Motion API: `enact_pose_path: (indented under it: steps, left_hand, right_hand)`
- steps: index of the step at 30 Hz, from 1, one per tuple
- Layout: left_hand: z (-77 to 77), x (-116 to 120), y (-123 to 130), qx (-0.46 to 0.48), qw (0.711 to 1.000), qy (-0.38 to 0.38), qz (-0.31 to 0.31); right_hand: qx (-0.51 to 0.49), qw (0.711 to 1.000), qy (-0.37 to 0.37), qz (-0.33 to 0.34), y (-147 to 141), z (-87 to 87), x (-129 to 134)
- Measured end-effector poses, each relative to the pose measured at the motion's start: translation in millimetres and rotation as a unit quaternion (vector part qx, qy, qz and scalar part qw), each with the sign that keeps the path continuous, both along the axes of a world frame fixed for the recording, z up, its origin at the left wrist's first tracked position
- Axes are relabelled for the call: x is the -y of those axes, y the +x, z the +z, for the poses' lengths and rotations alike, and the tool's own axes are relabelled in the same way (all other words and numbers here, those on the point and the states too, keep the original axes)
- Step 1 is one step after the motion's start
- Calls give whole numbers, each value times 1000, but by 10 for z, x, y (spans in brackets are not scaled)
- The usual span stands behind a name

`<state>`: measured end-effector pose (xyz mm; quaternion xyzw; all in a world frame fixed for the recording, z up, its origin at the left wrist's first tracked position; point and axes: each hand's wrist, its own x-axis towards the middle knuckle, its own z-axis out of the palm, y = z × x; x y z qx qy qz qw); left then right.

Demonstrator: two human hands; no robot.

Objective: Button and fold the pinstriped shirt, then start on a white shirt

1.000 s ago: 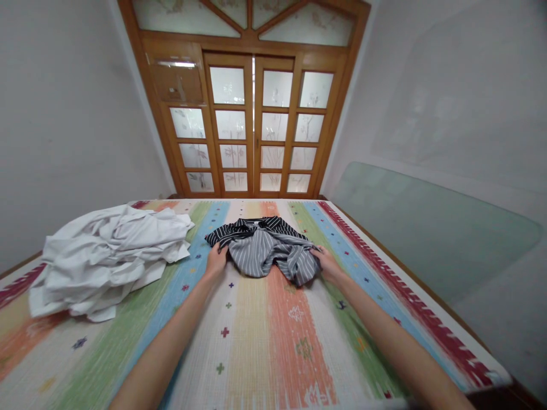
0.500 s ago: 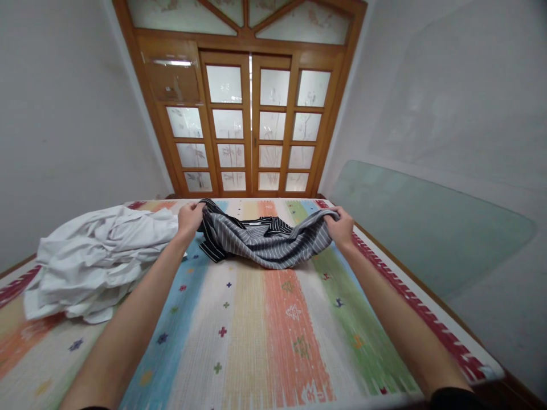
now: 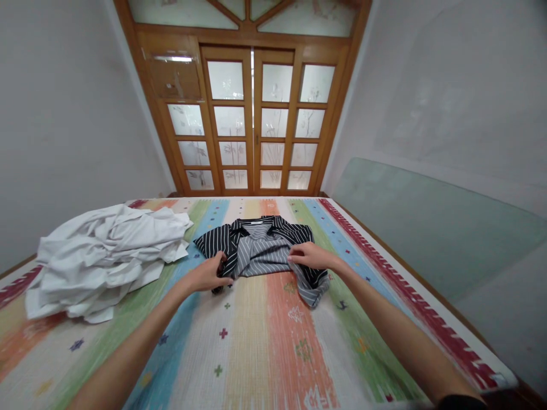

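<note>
A black shirt with white pinstripes point(image 3: 213, 240) lies bunched in the middle of the table, its collar at the far side and its grey inner face point(image 3: 262, 256) showing in front. My left hand point(image 3: 209, 273) is at the shirt's near left edge, thumb and fingers apart, gripping nothing. Over the right part of the shirt is my right hand point(image 3: 314, 255), its fingers stretched leftward across the grey cloth; whether the fingertips touch it I cannot tell. One grey flap of the shirt hangs toward me below the right hand.
A crumpled heap of white cloth point(image 3: 102, 256) rests on the left of the table. Beneath everything is a striped, patterned tablecloth point(image 3: 248, 353). A greenish glass panel point(image 3: 427, 222) leans on the right wall. Wooden doors with glass panes point(image 3: 252, 125) stand behind the table.
Both hands have let go of the lifted shirt edge and moved inward and toward me. The shirt has dropped onto the table, more of its black outside now visible.
</note>
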<state>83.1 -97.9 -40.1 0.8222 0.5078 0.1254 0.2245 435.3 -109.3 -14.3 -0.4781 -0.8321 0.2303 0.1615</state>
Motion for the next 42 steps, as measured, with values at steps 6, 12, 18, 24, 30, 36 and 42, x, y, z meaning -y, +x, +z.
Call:
enact_pose_path:
  steps: [6, 12, 18, 24, 30, 36, 42]
  left_hand:
    - [-368, 203, -249, 69, 996, 46, 42]
    - [-661, 198, -233, 125, 980, 123, 90]
    - [-701, 205, -285, 206, 965, 83, 137]
    - [-582, 202, -319, 391, 872, 90, 279]
    - [-406, 298, -325, 536, 772, 20, 341]
    - [-348, 451, -440, 519, 829, -63, 196]
    - [-513, 456, -468, 96, 993, -11, 69]
  right_hand:
    - [-5, 997, 56, 53, -374, -261, -322]
    - [125, 991, 55, 2, -1019, -636, -740]
    - [186, 977, 24, -98, -1350, -812, -1032]
    - [198, 973, 27, -113, -1359, -831, -1330]
    - [196, 969, 7, -151, -1332, -911, -1622]
    - [172, 959, 13, -225, -1391, -971, -1782]
    - [52, 979, -40, -192, -1316, -865, -1829]
